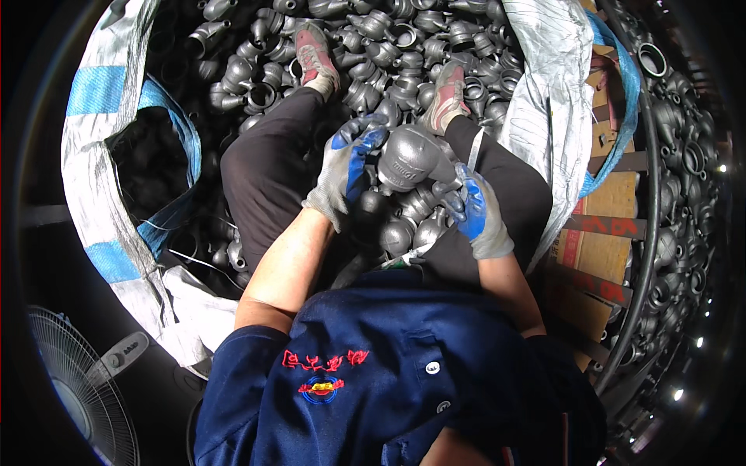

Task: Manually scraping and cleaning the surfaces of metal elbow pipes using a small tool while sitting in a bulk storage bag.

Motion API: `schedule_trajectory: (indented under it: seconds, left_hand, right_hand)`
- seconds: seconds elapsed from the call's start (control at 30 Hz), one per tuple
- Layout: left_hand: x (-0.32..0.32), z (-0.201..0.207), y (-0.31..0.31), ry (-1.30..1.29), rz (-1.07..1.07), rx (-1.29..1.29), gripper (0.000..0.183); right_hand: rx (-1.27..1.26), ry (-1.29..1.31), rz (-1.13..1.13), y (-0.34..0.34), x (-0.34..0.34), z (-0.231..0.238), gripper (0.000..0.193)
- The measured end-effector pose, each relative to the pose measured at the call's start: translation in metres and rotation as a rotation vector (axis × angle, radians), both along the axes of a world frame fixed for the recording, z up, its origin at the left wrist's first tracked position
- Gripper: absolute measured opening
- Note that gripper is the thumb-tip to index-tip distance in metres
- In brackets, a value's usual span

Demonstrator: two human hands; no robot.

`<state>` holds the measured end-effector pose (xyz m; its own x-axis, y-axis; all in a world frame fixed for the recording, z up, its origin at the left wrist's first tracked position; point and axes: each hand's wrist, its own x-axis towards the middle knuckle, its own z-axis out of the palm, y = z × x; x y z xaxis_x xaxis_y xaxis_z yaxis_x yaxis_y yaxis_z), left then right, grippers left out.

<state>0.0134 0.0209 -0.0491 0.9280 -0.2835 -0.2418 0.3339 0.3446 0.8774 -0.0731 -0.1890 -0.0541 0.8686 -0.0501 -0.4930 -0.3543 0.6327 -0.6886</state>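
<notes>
A rounded dark grey metal casting [408,159] with raised lettering hangs between my two gloved hands, above my lap. My right hand [480,213], in a grey glove with blue coating, is closed around its narrow end. From that hand a thin pale strip [475,149] sticks up against my trouser leg; I cannot tell whether it is a tool. My left hand [347,167], gloved alike, is beside the casting's left side, with fingers apart and a gap to the metal. Many similar castings [396,235] lie below and between my legs.
A large white woven bag [101,179] with blue bands surrounds me and the heaped castings. To the right are cardboard sheets [610,198] behind rusty metal slats, and more castings [676,155] beyond a dark rim. A fan [81,388] stands at the lower left.
</notes>
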Motion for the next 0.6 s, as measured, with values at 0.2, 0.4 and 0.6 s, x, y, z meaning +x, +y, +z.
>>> schedule_trajectory:
  seconds: [0.2, 0.4, 0.6]
  left_hand:
    - [0.004, -0.017, -0.008, -0.608, 0.106, 0.515, 0.018]
    - [-0.003, -0.004, -0.006, -0.097, 0.052, 0.17, 0.023]
    - [-0.008, 0.024, -0.024, -0.505, -0.3, 0.449, 0.028]
  right_hand:
    - [0.029, 0.024, 0.153, -0.019, -0.001, 0.0, 0.019]
    - [0.029, 0.016, 0.369, -0.007, -0.003, 0.001, 0.031]
    - [0.073, -0.226, 0.18, -0.03, -0.041, 0.068, 0.024]
